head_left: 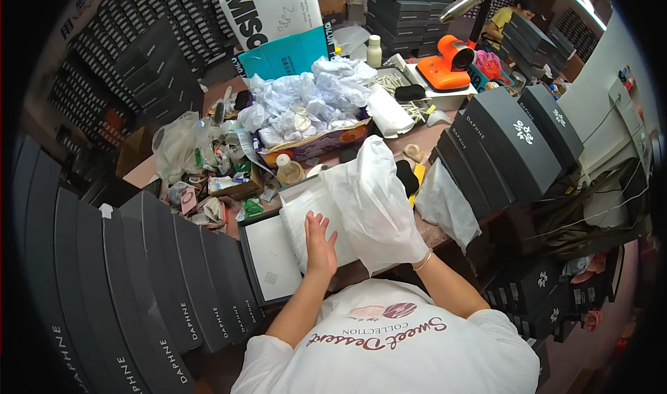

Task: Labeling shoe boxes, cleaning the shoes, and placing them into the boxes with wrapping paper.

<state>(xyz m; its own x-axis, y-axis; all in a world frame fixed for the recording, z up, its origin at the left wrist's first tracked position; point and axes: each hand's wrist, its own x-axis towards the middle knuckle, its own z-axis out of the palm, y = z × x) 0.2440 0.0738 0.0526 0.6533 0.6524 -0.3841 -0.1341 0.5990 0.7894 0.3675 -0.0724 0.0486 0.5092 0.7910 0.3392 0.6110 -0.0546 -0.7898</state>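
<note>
My left hand is raised over an open dark grey shoebox, fingers stretched and nothing in them. White tissue paper lies in the box beside it, and a white sheet with a small printed square covers the box's left part. A white translucent bag stands up to the right of my left hand. My right wrist, with a thin bracelet, goes in at the bag's lower edge; the bag covers that hand, so its fingers are hidden.
A carton of crumpled white paper stands behind the shoebox, near a capped bottle. Another white bag hangs by stacked grey shoeboxes at right. More shoeboxes line the left. An orange device stands farther back; a person sits beyond.
</note>
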